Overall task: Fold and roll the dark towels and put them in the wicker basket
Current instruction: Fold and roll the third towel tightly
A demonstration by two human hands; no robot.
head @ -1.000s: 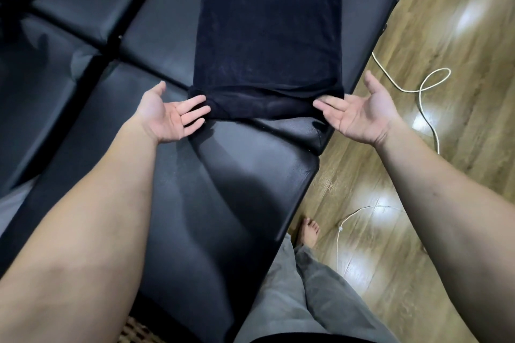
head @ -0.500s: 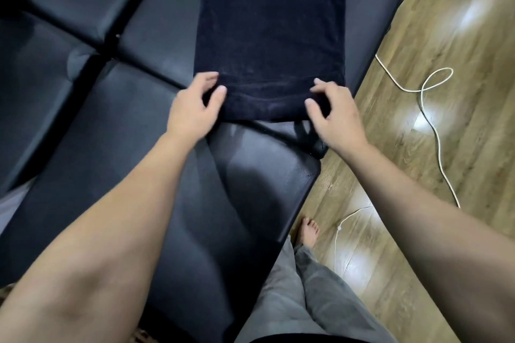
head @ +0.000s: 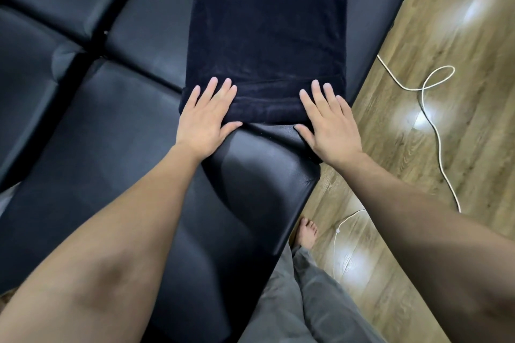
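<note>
- I see one dark towel [head: 267, 25], deep navy, nearly black, with a soft napped surface.
- It is folded into a long narrow strip that runs from the top centre of the frame down to the middle.
- It lies flat on the black padded bench [head: 250, 181], its right side close to the bench's right edge.
- Its near end is turned over into a low, thick roll [head: 267, 108] lying across the strip's full width, just below the frame's centre.
- A faint crosswise ridge marks where the roll meets the flat part.
- I cannot make out the wicker basket.
</note>
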